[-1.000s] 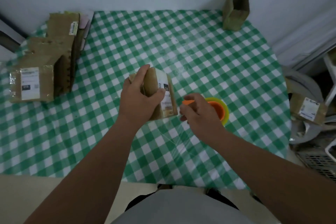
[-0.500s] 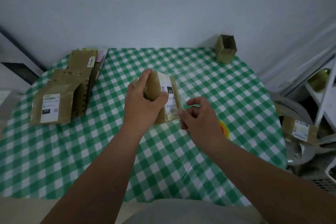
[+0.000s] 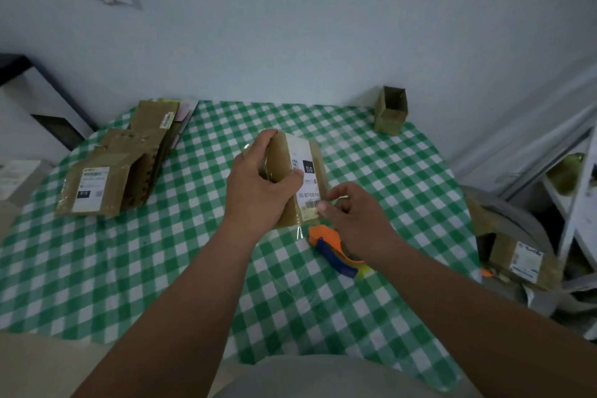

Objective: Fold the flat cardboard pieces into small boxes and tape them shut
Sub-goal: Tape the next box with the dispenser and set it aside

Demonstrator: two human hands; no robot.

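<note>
My left hand (image 3: 261,184) grips a small folded cardboard box (image 3: 307,171) with a white shipping label, held above the middle of the green checked table (image 3: 193,252). My right hand (image 3: 352,213) pinches a strip of clear tape at the box's lower right corner. An orange and blue tape dispenser (image 3: 336,252) lies on the table just under my right wrist, partly hidden by it. Flat cardboard pieces (image 3: 113,178) are stacked at the left of the table.
An open small box (image 3: 391,110) stands upright at the table's far right corner by the wall. Off the table's right edge are a grey round object (image 3: 513,226), another labelled box (image 3: 523,262) and a white rack (image 3: 578,191).
My right hand left the tape dispenser and came to the box's lower corner. The dispenser now lies on the table. My head tilted up, showing more wall.
</note>
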